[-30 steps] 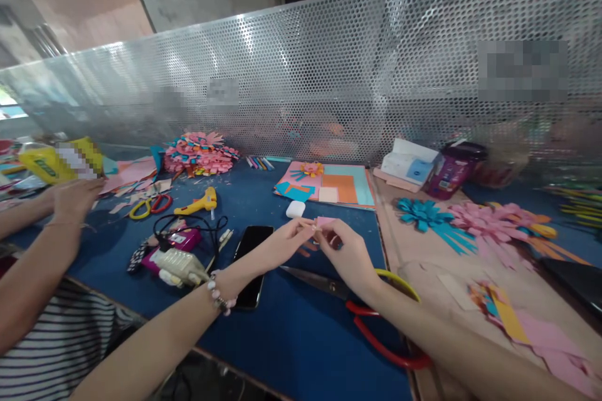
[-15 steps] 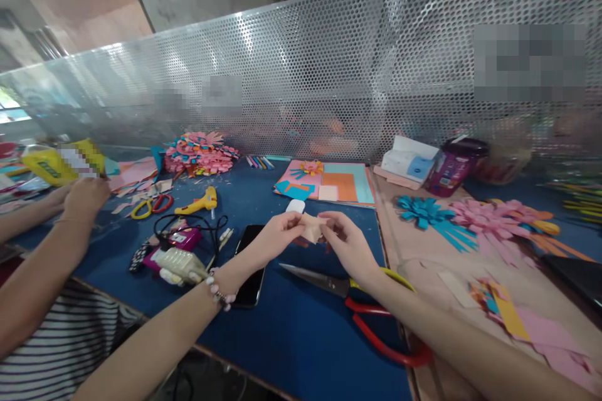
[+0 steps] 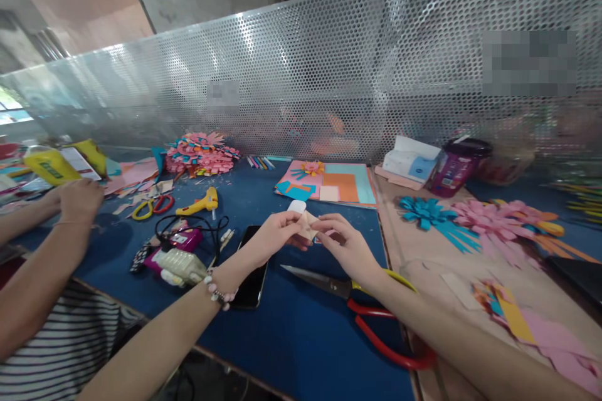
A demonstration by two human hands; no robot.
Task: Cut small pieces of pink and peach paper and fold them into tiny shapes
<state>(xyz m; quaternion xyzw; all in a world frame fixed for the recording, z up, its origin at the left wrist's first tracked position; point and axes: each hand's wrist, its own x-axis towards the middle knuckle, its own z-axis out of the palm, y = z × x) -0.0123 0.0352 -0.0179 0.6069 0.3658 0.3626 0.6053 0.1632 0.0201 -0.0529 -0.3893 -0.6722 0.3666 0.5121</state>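
A small piece of folded cream paper [image 3: 308, 225] is pinched between both hands above the blue table. My left hand [image 3: 281, 233] grips its left side, with a bead bracelet at the wrist. On the right side, the fingers of my right hand [image 3: 339, 239] press against the paper. Beneath my right forearm lie large scissors [image 3: 329, 282] with red and yellow handles, blades pointing left. A dark phone [image 3: 249, 291] rests partly under my left forearm. Just behind the paper sits a white object [image 3: 296, 206].
Paper sheets [image 3: 341, 185] lie at the back. To the left are a yellow glue gun [image 3: 203, 202], small scissors [image 3: 153, 207], a tangle of cables [image 3: 219, 225] and a co-worker's hands [image 3: 81, 200]. Paper flowers [image 3: 426, 213] lie to the right, near a purple tub [image 3: 454, 169].
My fingers have shifted on the cream paper, and my right fingers now lie closer over it. The co-worker's hand at the left has dropped slightly away from the yellow pack.
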